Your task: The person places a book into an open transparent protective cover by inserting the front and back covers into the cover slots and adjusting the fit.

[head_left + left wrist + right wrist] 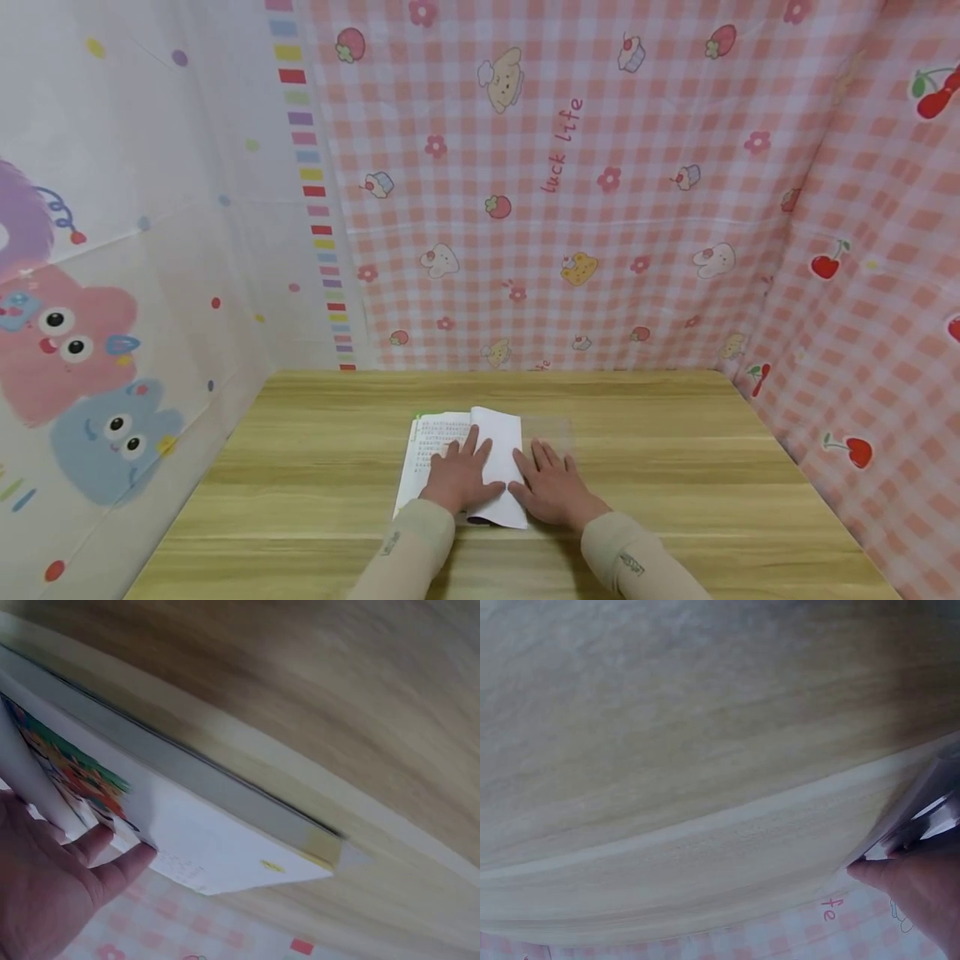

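Note:
A book [405, 477] lies open on the wooden table, printed text on its left page. My left hand [459, 479] rests across it with fingers spread, touching both the text page and a blank white leaf [500, 437]. In the left wrist view, a colourful picture [84, 784] shows on the page beside the fingers of this hand [45, 885]. My right hand [557, 492] lies flat with spread fingers on a clear plastic sheet [551, 427] at the book's right side, its thumb by the white leaf. In the right wrist view the sheet [928, 806] bends up glossily beside the hand [919, 892].
The wood-grain table [300, 500] extends around the book on all sides. Behind it hangs a pink checked cloth [645, 225]. A white cartoon cloth [240, 250] borders the left, and another checked cloth with cherries [892, 358] borders the right.

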Demonstrator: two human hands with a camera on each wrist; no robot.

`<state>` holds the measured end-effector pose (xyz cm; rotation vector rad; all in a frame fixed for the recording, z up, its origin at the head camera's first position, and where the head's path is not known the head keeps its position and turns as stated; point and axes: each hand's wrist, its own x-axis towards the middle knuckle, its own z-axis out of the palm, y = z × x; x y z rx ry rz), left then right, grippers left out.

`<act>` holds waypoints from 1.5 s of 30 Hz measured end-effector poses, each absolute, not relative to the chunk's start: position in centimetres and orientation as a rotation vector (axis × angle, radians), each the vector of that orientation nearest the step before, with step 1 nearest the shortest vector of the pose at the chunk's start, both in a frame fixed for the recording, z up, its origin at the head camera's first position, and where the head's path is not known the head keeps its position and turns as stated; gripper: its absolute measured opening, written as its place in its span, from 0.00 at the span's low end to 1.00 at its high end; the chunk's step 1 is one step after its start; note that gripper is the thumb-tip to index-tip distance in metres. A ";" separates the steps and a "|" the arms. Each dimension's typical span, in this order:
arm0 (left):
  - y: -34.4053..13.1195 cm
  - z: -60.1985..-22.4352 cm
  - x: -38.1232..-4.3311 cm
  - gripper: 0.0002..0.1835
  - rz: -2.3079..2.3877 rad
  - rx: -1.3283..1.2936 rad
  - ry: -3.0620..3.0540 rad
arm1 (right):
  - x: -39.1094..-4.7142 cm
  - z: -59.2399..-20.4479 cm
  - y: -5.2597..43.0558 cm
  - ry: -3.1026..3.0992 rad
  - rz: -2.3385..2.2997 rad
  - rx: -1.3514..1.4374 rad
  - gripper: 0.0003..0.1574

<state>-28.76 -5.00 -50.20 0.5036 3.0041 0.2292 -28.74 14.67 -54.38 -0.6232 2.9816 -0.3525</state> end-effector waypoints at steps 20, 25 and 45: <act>-5.8 -51.3 -29.1 0.42 0.369 0.482 2.963 | -29.0 -55.1 14.6 3.038 -0.312 -0.612 0.40; -6.5 -52.3 -30.2 0.41 0.494 0.492 2.945 | -29.1 -54.9 14.6 2.994 -0.346 -0.586 0.40; -6.7 -51.8 -30.0 0.34 0.722 0.461 2.857 | -27.9 -53.6 14.3 3.001 -0.457 -0.548 0.41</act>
